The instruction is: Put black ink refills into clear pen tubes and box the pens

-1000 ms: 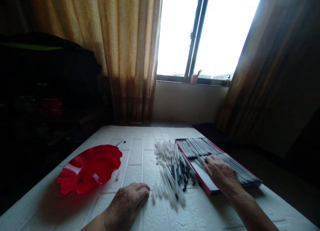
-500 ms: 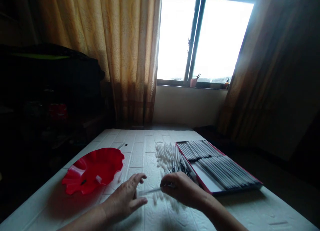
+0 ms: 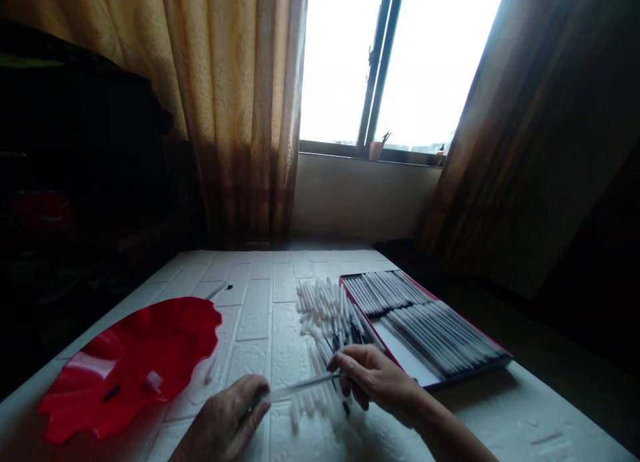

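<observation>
A slim, translucent pen (image 3: 303, 386) lies across the space between my hands, slightly blurred. My left hand (image 3: 225, 415) is closed on its left end. The fingers of my right hand (image 3: 367, 377) pinch its right, darker end. Under and behind my right hand, dark thin pen parts (image 3: 345, 329) lie loose. Beside them is a heap of whitish pen tubes or caps (image 3: 320, 301), and more pale pieces (image 3: 311, 403) lie below the held pen. Right of that hand, a red-edged box (image 3: 407, 362) holds two rows of pens (image 3: 445, 339).
On the left stands a red wavy-rimmed bowl (image 3: 145, 335) with a small dark piece and a pale piece inside. A pale stick (image 3: 217, 290) and a small black bit lie behind it. The table (image 3: 255, 315) has a white brick-pattern cover.
My left hand, open with fingers spread before, has closed on the pen's left end. The view has turned, so the bowl and box sit further left.
</observation>
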The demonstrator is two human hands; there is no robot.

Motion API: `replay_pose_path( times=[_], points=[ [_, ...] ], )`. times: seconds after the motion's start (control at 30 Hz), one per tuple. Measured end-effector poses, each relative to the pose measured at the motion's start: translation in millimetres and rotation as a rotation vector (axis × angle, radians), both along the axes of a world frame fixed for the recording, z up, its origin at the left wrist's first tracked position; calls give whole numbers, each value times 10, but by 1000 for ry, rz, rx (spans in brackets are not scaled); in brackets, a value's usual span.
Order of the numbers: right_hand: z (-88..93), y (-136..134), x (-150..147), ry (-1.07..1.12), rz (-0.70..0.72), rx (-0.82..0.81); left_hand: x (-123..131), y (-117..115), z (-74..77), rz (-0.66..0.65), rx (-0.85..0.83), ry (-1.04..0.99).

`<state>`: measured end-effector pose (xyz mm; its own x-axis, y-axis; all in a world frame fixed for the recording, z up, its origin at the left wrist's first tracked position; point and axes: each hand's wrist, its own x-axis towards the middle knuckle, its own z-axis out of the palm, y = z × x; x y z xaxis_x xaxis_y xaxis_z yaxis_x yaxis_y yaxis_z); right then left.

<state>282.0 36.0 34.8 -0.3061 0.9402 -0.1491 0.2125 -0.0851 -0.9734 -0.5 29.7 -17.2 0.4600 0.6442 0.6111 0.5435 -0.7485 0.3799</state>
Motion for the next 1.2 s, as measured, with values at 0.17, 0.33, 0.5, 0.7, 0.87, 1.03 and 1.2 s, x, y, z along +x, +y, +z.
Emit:
replay_pose_path(
  times=[0.17,0.33,0.5,0.7,0.87,1.03,1.2],
  points=[
    [116,67,262,11,-162,90,-11,0,35,72,-9,-50],
    [164,149,564,-149,-331,215,-17,24,56,136,-169,-67],
    [105,95,442,-659,-422,590,-11,22,29,156,-250,-80],
    [25,15,187,-1177,-334,690,-35,23,4,142,-293,-67],
    [37,-51,132,-1256,-248,676,-32,20,13,124,-334,-65],
    [137,-86,110,-1286,-261,689,-10,-17,89,124,-378,-36],
    [100,-66,98,-1336,-237,665,-12,-26,85,110,-341,-47]
  ],
)
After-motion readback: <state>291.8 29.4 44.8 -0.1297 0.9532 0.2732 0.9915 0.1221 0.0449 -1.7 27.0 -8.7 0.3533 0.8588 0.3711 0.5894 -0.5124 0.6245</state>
